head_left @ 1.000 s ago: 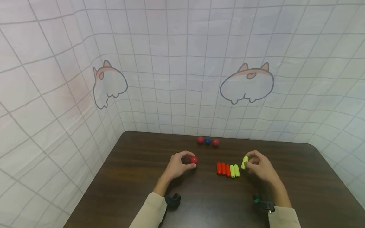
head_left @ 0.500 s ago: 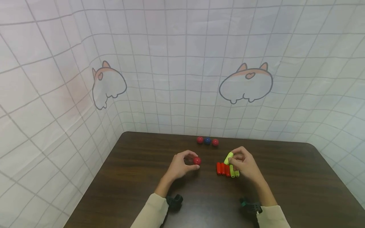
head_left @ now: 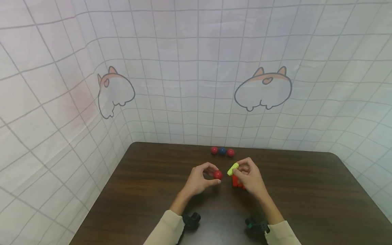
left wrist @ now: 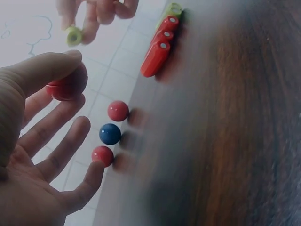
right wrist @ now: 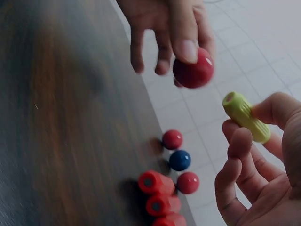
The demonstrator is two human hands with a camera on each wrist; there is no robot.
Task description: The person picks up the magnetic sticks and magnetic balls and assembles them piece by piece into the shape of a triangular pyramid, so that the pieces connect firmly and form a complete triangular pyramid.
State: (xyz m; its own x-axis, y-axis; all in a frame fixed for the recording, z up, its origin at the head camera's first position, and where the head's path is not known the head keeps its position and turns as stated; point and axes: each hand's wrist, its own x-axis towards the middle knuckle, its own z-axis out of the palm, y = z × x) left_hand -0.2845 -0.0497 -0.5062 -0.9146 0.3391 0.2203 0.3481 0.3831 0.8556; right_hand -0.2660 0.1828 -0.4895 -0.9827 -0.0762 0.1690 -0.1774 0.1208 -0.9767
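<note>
My left hand [head_left: 198, 180] pinches a shiny red ball [head_left: 217, 175] between thumb and fingers, above the table. Close by on the right, my right hand [head_left: 250, 177] holds a short yellow-green rod [head_left: 233, 169] between thumb and fingertips. In the right wrist view the yellow-green rod [right wrist: 247, 117] has ribbed sides and a round recess in its end. Ball and rod face each other with a small gap between them. Under the right hand lie red rods [head_left: 234, 181], partly hidden by it. A yellow-green rod [left wrist: 175, 8] lies behind the red ones in the left wrist view.
Toward the back edge of the dark wooden table [head_left: 147, 177] sit a red ball [head_left: 214, 150], a blue ball [head_left: 222, 151] and another red ball [head_left: 230, 152] in a row. A white checked cloth [head_left: 183, 85] hangs behind and at the sides.
My right hand has carried the yellow-green rod leftward over the row of rods, toward the red ball. My left hand has shifted slightly right with the ball.
</note>
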